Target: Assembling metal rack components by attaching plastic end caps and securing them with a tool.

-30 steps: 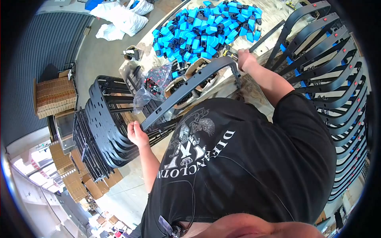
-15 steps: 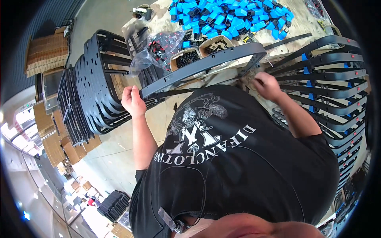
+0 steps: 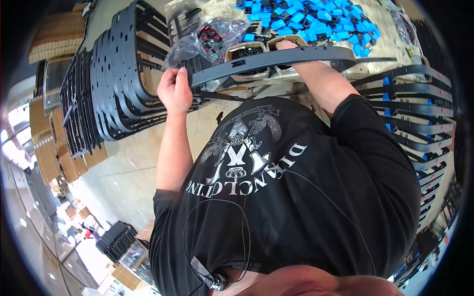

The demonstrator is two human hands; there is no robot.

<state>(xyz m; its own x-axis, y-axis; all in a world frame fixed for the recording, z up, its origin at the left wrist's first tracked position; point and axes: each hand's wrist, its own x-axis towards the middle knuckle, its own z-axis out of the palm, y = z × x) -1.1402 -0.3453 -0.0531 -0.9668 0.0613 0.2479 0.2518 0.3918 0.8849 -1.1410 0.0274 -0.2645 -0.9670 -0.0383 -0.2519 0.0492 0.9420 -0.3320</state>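
Note:
A long, curved dark grey frame (image 3: 276, 58) with slots and small holes lies across in front of me. My left hand (image 3: 176, 91) is closed around its left end, thumb on top. Over the frame reaches my right arm, and my right hand (image 3: 286, 45) is at a cardboard box (image 3: 272, 46) of small black parts. The fingers of that hand are hidden inside the box and behind the frame. Just left of it stands another box (image 3: 228, 55), filled with small black pieces.
Blue and black parts (image 3: 316, 22) are heaped on the worktable (image 3: 390, 42). A clear plastic bag (image 3: 190, 47) holds red and black pieces. Dark frames (image 3: 106, 74) are stacked at left; more frames (image 3: 419, 104) with blue and red bits stand at right. Cardboard stacks (image 3: 57, 39) are farther left.
My right hand has moved forward from beside the frame's right end into the right-hand box. The frame has swung flatter, its right end shifted rightward, with my left hand still holding it.

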